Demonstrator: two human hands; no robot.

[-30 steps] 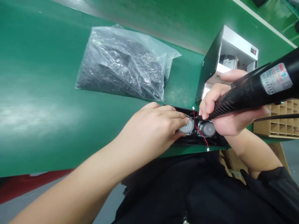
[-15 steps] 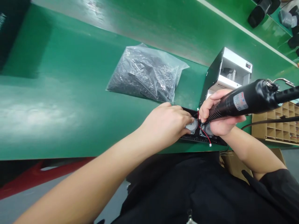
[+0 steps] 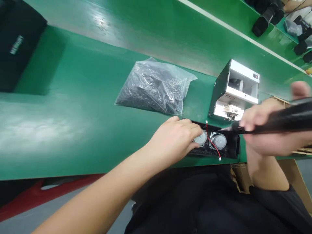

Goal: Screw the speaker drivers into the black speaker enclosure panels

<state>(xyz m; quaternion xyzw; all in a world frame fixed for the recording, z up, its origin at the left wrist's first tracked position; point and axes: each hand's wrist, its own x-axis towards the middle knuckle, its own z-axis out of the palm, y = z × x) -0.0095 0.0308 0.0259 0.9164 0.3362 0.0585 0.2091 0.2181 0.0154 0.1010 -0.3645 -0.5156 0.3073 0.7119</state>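
My left hand [image 3: 179, 136] is closed on the left speaker driver [image 3: 200, 139], its fingertips around the round metal back. That driver sits in a long black housing [image 3: 232, 150], partly hidden by the hand. A second speaker driver [image 3: 218, 141] lies uncovered to its right, with a red wire [image 3: 210, 140] with white plugs crossing between the two. My right hand [image 3: 265, 136], smeared by motion, grips a black electric screwdriver [image 3: 287, 118]. The screwdriver's bit points left, above the right end of the housing.
Behind the housing lies a clear plastic bag [image 3: 156, 87] of small dark parts. A silver and black machine [image 3: 235, 91] stands behind the housing's right end. A black box [image 3: 19, 48] is at the far left of the green bench [image 3: 73, 97]; a cardboard box [image 3: 298, 178] is below right.
My right hand has drawn the screwdriver back to the right, off the right driver, and it is now tilted flatter. My left hand remains on the left driver. The view has shifted slightly.
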